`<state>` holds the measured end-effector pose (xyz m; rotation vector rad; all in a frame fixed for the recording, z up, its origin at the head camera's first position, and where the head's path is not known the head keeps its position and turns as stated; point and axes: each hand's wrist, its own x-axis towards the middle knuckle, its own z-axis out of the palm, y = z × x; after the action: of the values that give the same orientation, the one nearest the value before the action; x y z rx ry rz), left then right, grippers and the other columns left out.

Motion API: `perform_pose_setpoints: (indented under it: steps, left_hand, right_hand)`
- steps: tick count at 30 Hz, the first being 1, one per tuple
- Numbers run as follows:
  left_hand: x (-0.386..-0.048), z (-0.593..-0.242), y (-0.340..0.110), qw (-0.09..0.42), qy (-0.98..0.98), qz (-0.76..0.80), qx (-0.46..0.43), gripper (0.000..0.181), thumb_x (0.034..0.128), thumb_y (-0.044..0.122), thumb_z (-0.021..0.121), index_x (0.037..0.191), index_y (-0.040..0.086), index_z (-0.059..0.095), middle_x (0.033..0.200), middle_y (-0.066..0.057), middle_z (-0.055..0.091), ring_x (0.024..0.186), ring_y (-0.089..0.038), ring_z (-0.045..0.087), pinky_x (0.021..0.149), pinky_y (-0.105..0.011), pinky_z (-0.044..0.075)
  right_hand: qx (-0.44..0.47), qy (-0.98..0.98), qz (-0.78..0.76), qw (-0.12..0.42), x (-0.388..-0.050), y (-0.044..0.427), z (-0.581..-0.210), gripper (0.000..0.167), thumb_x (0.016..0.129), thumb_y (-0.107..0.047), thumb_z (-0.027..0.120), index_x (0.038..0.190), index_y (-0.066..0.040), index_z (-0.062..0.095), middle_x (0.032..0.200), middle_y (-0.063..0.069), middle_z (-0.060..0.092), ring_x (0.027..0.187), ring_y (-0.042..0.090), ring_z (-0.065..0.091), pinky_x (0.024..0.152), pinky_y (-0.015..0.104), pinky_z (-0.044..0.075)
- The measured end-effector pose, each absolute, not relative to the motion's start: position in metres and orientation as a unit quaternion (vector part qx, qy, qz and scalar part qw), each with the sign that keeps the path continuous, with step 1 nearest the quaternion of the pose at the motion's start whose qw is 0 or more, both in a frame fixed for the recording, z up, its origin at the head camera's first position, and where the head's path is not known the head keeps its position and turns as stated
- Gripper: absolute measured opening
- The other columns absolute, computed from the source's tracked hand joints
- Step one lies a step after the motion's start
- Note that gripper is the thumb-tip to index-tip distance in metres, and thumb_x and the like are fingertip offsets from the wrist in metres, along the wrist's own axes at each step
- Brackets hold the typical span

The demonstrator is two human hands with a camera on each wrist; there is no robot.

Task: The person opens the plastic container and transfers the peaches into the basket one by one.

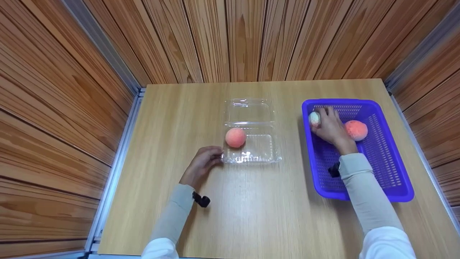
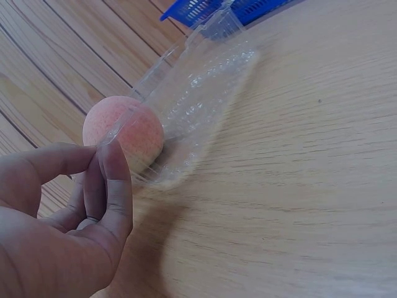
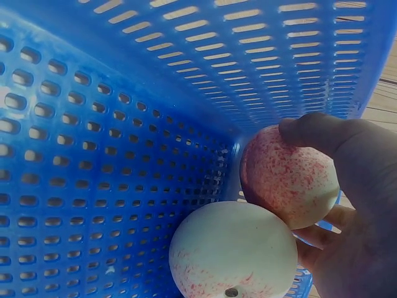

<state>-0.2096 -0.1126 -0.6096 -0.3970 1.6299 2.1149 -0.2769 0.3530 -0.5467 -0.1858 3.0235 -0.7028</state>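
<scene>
A speckled peach (image 3: 286, 177) is held by the right hand (image 1: 330, 130) inside the purple basket (image 1: 341, 101), close to its slotted side: the thumb is laid on the skin, and the fingers are curled round the other part of the fruit. How firmly it is pressed cannot be told. A second peach (image 3: 232, 245), with its pale skin turned to the wrist camera, lies just beside the held one, so any lift is better made slowly and straight up, in order that the neighbour is not dragged and the skin is not rubbed on the slots. Only gentle force should be used, since such fruit may be easily bruised. The clear container (image 1: 257, 147) is unfolded on the table, and its left edge is pinched between thumb and fingertips by the left hand (image 1: 203, 160); this pinch should be light, because thin plastic could be bent and the pink peach (image 1: 235, 137) at the left of its base could roll. No brand, label or writing can be read on the basket, the container or the peaches.
</scene>
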Motion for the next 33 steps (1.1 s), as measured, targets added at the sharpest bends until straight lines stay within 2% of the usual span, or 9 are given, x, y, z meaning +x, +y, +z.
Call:
perform_pose_setpoints:
  steps: [15,22,28,33]
  left_hand:
    - [-0.209,-0.608,-0.114,0.226,0.593,0.758,-0.151,0.028,0.1016,0.001,0.064,0.127,-0.012,0.066,0.110,-0.015,0.072,0.096,-0.020,0.070,0.082,-0.028,0.063]
    - [-0.209,-0.610,-0.114,0.225,0.599,0.756,-0.138,0.026,0.1015,0.003,0.064,0.123,-0.012,0.068,0.111,-0.016,0.071,0.097,-0.022,0.069,0.090,-0.033,0.063]
    - [-0.209,-0.609,-0.114,0.221,0.594,0.761,-0.140,0.024,0.1012,0.001,0.063,0.121,-0.011,0.069,0.109,-0.016,0.072,0.096,-0.022,0.070,0.088,-0.033,0.063]
    - [-0.209,-0.610,-0.113,0.214,0.586,0.768,-0.144,0.015,0.1001,-0.002,0.063,0.112,-0.008,0.071,0.104,-0.013,0.071,0.095,-0.022,0.070,0.087,-0.033,0.063]
  right_hand:
    - [-0.049,0.972,-0.230,0.023,-0.275,0.354,-0.548,0.069,0.093,-0.014,0.075,0.151,0.006,0.045,0.153,0.035,0.034,0.143,0.055,0.032,0.115,0.073,0.036]
    - [-0.055,0.972,-0.228,0.022,-0.275,0.355,-0.546,0.067,0.093,-0.016,0.075,0.150,0.006,0.046,0.150,0.035,0.038,0.140,0.054,0.037,0.115,0.072,0.037]
    - [-0.048,0.974,-0.217,0.042,-0.275,0.355,-0.541,0.067,0.097,-0.021,0.072,0.153,0.003,0.044,0.155,0.032,0.035,0.142,0.053,0.035,0.118,0.074,0.034]
    - [-0.052,0.976,-0.208,0.042,-0.274,0.354,-0.536,0.066,0.098,-0.023,0.071,0.153,0.003,0.044,0.154,0.031,0.038,0.141,0.052,0.036,0.119,0.073,0.033]
